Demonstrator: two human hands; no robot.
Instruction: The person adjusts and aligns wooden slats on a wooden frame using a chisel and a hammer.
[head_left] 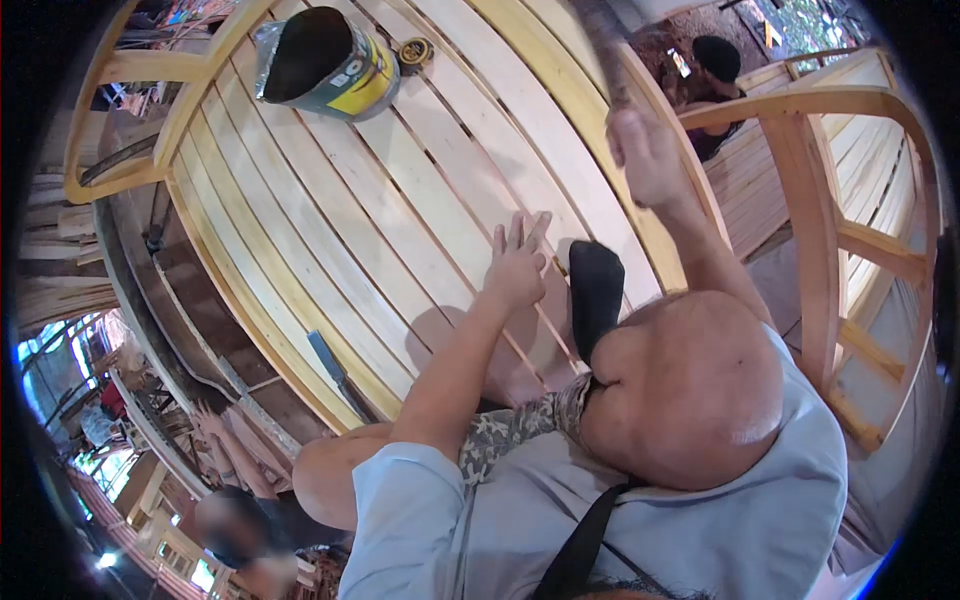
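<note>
My left hand [517, 268] rests over the pale slatted wooden panel [330, 200], fingers stretched and spread; I cannot make out a small thing between them. Raised at the panel's right side, my right hand [645, 158] is closed round the handle of what looks like a hammer [603, 45]. Motion blurs it, and its head is partly cut off by the top edge. My foot in a black sock [596, 290] stands on the slats, just right of my left hand. My bent knee [690, 390] hides part of the panel.
An open tin [355, 90] and a yellow-black tape measure [415, 52] stand at the far end. A flat-bladed tool [330, 362] lies at the left edge. Another curved wooden frame [815, 220] is at right. One person [715, 65] is at upper right, another [250, 520] at lower left.
</note>
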